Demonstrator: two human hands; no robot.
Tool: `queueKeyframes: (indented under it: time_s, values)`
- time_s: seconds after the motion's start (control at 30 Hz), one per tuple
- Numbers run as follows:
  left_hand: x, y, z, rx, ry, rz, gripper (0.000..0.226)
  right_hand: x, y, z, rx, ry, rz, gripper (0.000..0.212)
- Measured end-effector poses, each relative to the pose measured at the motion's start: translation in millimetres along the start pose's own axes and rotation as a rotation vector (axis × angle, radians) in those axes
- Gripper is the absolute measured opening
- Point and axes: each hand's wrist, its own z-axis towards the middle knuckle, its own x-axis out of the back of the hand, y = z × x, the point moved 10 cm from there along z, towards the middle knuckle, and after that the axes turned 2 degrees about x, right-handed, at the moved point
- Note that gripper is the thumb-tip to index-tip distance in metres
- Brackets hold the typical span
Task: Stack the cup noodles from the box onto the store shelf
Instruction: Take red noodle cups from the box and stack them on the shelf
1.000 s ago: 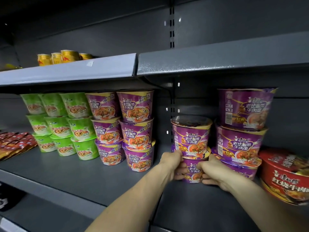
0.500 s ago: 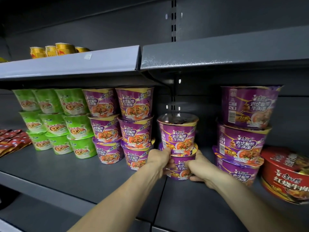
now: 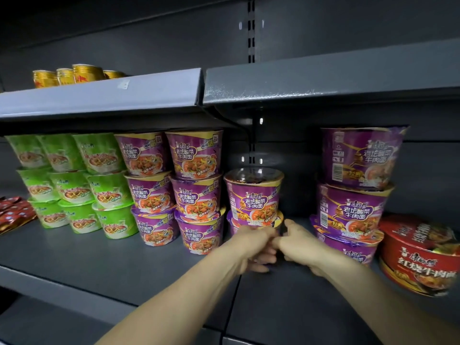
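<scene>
A two-high stack of purple cup noodles stands on the grey shelf [image 3: 99,265], its top cup [image 3: 254,195] showing a clear lid. The lower cup [image 3: 279,218] is mostly hidden behind my hands. My left hand [image 3: 252,247] and right hand [image 3: 300,246] meet in front of that lower cup, with fingers curled round its base and thumbs nearly touching. The stack sits just right of two three-high purple stacks [image 3: 196,192]. Another purple stack [image 3: 353,207] stands further right, with a gap between.
Green cup noodles [image 3: 72,185] fill the left of the shelf, with red packets [image 3: 15,212] at the far left. A red noodle bowl [image 3: 420,255] sits at the right. The upper shelf [image 3: 323,80] hangs low above the stacks and carries gold cans [image 3: 74,74].
Both hands slid the two-cup stack leftward along the shelf until it stood beside the purple stacks. My hands have drawn closer together at the front of the lower cup.
</scene>
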Motion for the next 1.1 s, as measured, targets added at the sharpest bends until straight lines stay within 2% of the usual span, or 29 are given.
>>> queueKeyframes:
  time_s: [0.17, 0.23, 0.3, 0.33, 0.43, 0.47, 0.53, 0.6, 0.63, 0.7, 0.77, 0.8, 0.83, 0.9, 0.93, 1.03, 1.1]
  values:
    - [-33.4, 54.0, -12.0, -0.17, -0.02, 0.077, 0.01, 46.9, -3.8, -28.8, 0.04, -0.015, -0.102, 0.067]
    - [-43.3, 71.6, -11.7, -0.218, -0.017, 0.1, 0.01, 76.6, -5.2, -45.7, 0.05, 0.01, -0.105, 0.062]
    - [-49.3, 90.8, -11.5, -0.29, 0.01, 0.134, 0.014, 113.2, -4.5, -61.1, 0.058, 0.074, -0.095, 0.044]
    - [-52.5, 100.7, -10.4, -0.329, 0.026, 0.158, 0.023, 132.3, -4.2, -69.2, 0.056, 0.115, -0.077, 0.036]
    - [-62.2, 124.8, -6.5, -0.391, 0.054, 0.203, 0.069, 186.9, -4.8, -86.0, 0.072, 0.266, -0.152, 0.022]
    - [-68.4, 131.8, -7.3, -0.412, 0.029, 0.198, 0.081, 200.9, -6.5, -88.9, 0.073, 0.32, -0.175, 0.024]
    - [-84.6, 147.7, -6.0, -0.488, -0.047, 0.147, 0.096, 221.5, -0.5, -88.3, 0.02, 0.401, -0.183, 0.042]
    - [-96.8, 159.6, -8.7, -0.556, -0.085, 0.157, 0.08, 224.8, 4.4, -78.5, -0.017, 0.406, -0.143, 0.077]
    - [-101.7, 163.8, -11.5, -0.589, -0.095, 0.18, 0.067, 219.8, 1.9, -72.2, 0.01, 0.37, -0.082, 0.085]
    - [-104.7, 168.3, -7.8, -0.615, -0.074, 0.212, 0.055, 208.5, -12.5, -59.3, 0.136, 0.293, 0.014, 0.075]
    - [-102.5, 168.6, -9.1, -0.626, -0.049, 0.187, 0.055, 202.8, -23.1, -49.1, 0.214, 0.275, 0.025, 0.04]
    - [-100.3, 168.6, -13.0, -0.641, -0.031, 0.17, 0.057, 203.2, -26.7, -45.8, 0.243, 0.288, 0.004, 0.029]
    - [-95.7, 168.7, -11.4, -0.661, -0.012, 0.158, 0.059, 205.1, -27.4, -41.6, 0.253, 0.316, -0.035, 0.031]
    - [-83.4, 170.9, -16.4, -0.712, 0.023, 0.127, 0.056, 211.4, -30.1, -36.6, 0.267, 0.413, -0.111, 0.049]
    - [-76.6, 170.8, -23.3, -0.724, 0.037, 0.116, 0.053, 211.6, -33.2, -36.1, 0.277, 0.44, -0.116, 0.051]
    - [-53.5, 164.8, -28.8, -0.762, 0.074, 0.077, 0.062, 197.4, -49.6, -35.4, 0.335, 0.429, -0.081, 0.054]
    - [-32.5, 154.4, -34.3, -0.754, 0.089, 0.035, 0.042, 182.9, -60.8, -34.0, 0.35, 0.416, -0.097, 0.05]
